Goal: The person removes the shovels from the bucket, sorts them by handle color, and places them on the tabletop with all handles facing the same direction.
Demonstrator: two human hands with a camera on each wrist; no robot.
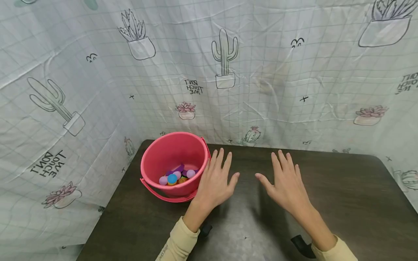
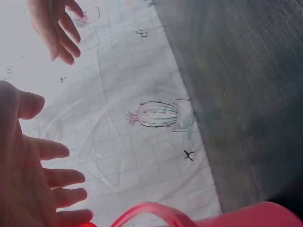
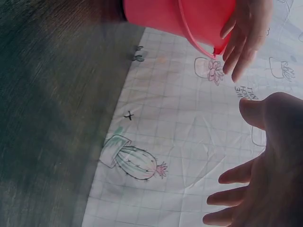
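Pale sleeves [image 1: 179,237] nearest; left hand [image 1: 213,183], right hand [image 1: 287,185]: fingers straight, gripping nothing. Pink bucket [image 1: 173,150], on worktop [image 1: 346,192] near left hand: small balls [image 1: 191,174] inside. Beginning or finished, I cannot tell.

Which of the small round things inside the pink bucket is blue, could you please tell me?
The blue one sits, in the head view, immediately right of the leftmost lilac one; no other visible one is blue, and three are lilac.
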